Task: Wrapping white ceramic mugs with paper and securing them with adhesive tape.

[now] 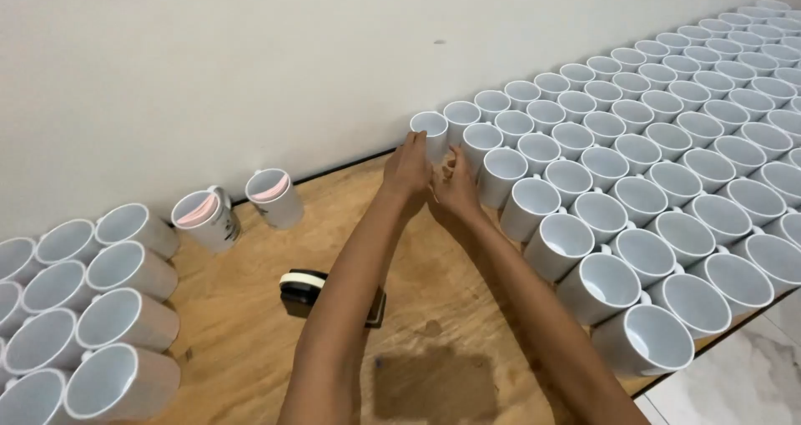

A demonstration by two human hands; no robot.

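Your two hands meet at a plain white ceramic mug (431,130) that stands upright at the near-left corner of the big block of mugs, close to the white wall (250,50). Your left hand (407,168) lies against its left side with the fingers curled toward the mug's wall, and your right hand (455,185) sits just beside it on the right, fingers bent in toward the same mug. Whether either hand has truly closed on the mug, you cannot tell from here: the fingertips are hidden behind the knuckles and the mug itself.

That mug touches its neighbours in the large grid of identical white mugs (634,200), which runs in tight diagonal rows from your hands away to the far right along the wall and out to the tabletop's right edge. All of them stand mouth up.

To your left, well apart from the hands, two white mugs with pink interiors (238,208) stand near the wall, one tilted a little. Farther left, a second cluster of white mugs (83,308) lies on its side, mouths facing you, stacked close together.

Under your left forearm rests a black tape dispenser with a white roll (304,287), partly hidden by the arm. Everything sits on a light brown plywood tabletop (250,342), which shows a darker stain patch near the bottom. A pale marbled floor (743,375) shows at the lower right.
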